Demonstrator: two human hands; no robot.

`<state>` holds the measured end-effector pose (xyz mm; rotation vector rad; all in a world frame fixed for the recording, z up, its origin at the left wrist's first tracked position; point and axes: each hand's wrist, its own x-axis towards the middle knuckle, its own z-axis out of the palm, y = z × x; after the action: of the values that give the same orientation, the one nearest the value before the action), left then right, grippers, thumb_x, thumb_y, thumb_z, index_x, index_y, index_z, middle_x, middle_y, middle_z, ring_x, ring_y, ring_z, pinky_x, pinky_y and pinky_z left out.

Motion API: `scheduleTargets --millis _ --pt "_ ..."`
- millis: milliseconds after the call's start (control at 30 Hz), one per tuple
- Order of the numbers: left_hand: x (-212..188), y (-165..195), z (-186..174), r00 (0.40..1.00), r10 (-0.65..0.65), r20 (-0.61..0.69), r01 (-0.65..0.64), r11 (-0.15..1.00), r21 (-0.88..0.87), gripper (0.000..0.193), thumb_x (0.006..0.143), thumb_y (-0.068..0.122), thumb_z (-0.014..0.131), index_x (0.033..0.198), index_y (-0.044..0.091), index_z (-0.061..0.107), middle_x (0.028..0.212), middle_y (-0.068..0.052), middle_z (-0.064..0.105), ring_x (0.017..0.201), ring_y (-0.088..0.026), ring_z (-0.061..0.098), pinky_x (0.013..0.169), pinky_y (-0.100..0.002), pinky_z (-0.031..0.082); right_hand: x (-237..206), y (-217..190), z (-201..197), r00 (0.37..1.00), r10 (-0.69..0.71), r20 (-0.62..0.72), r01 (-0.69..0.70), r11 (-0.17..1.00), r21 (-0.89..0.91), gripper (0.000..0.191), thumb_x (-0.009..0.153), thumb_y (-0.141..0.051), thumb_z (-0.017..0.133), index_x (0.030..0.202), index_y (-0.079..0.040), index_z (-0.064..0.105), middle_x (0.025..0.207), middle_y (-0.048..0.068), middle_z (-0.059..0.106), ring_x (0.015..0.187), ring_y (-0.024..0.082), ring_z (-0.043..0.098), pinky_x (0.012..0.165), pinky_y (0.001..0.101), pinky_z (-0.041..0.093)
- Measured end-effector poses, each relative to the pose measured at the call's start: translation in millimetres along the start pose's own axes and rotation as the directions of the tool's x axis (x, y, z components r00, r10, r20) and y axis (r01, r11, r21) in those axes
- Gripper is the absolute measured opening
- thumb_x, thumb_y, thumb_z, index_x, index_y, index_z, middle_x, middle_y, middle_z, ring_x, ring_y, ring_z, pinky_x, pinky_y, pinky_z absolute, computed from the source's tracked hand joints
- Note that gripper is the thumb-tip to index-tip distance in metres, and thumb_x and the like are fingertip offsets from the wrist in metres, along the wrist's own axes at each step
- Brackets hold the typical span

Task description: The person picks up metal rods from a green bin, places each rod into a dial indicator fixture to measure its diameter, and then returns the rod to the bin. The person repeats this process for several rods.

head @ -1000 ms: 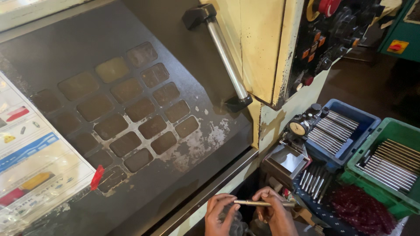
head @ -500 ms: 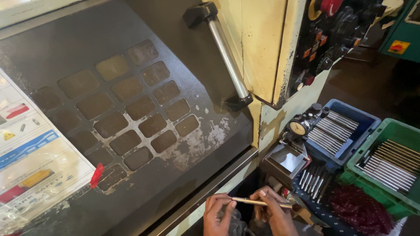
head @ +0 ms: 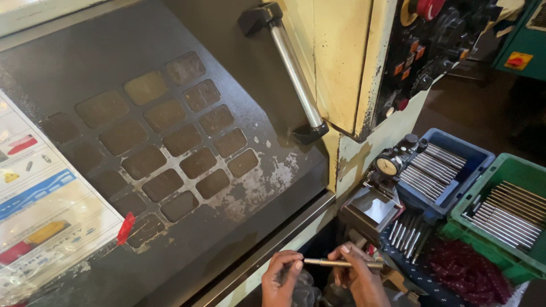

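left hand pinches rod end | right hand fingers closed on rod | both near frame bottom | machine door close left | blue bin, green bin right

1. Two hands are showing: left hand, right hand.
2. One metal rod is lying across their fingers.
3. Two crates are standing by: blue crate, green crate, each holding too many rods to count.
4. One dial gauge is sitting nearby.
5. One door handle is showing.
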<state>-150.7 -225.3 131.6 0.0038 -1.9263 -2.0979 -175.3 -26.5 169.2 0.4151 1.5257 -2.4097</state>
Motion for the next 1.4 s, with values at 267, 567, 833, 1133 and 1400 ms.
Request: scheduleTargets --millis 267,567,833,1133,1400 --pt "1 -17 1 0.999 0.030 0.010 -0.028 0.988 -0.151 0.010 0.089 -0.002 0.073 0.098 -0.003 0.071 0.105 -0.013 0.071 0.101 -0.017 0.068 0.093 -0.031 0.053 3 2 -3 0.998 -0.016 0.060 0.015 1.000 0.013 0.044 0.095 -0.040 0.055 0.089 0.002 0.069 0.062 0.010 0.054 0.053 0.019 0.053 0.051 0.0323 0.036" --pt "1 -18 3 0.999 -0.043 0.030 0.046 0.992 -0.114 0.008 0.089 0.000 0.073 0.096 -0.002 0.070 0.104 -0.014 0.072 0.094 -0.014 0.067 0.088 -0.029 0.053 2 3 -1 1.000 -0.003 0.013 0.003 1.000 0.026 0.038 0.092 -0.036 0.057 0.087 0.001 0.066 0.073 0.010 0.062 0.055 0.019 0.053 0.050 0.0338 0.040" --pt "2 -17 0 0.999 -0.053 -0.013 0.052 0.994 -0.093 0.008 0.088 0.001 0.074 0.094 -0.002 0.070 0.103 -0.015 0.073 0.098 -0.018 0.069 0.091 -0.033 0.055 2 4 -1 0.999 -0.023 -0.042 0.023 1.000 0.002 0.043 0.096 -0.039 0.055 0.087 0.001 0.068 0.063 0.013 0.052 0.051 0.020 0.048 0.049 0.0321 0.035" --pt "3 -15 0 0.999 0.042 0.029 -0.038 0.991 -0.126 0.008 0.090 0.001 0.074 0.095 -0.003 0.070 0.106 -0.015 0.070 0.100 -0.019 0.067 0.093 -0.033 0.052 1 0 2 0.999 -0.004 -0.046 0.005 1.000 0.006 0.043 0.095 -0.039 0.056 0.089 0.002 0.067 0.066 0.011 0.053 0.053 0.019 0.050 0.050 0.0320 0.036" --pt "1 -9 -3 0.999 0.023 0.042 -0.022 1.000 -0.017 0.007 0.088 0.002 0.075 0.092 -0.002 0.073 0.104 -0.015 0.071 0.101 -0.019 0.069 0.094 -0.032 0.053 4 7 2 0.999 -0.028 -0.046 0.030 0.999 0.029 0.041 0.093 -0.036 0.056 0.086 0.003 0.067 0.069 0.012 0.059 0.051 0.019 0.052 0.047 0.0322 0.039"
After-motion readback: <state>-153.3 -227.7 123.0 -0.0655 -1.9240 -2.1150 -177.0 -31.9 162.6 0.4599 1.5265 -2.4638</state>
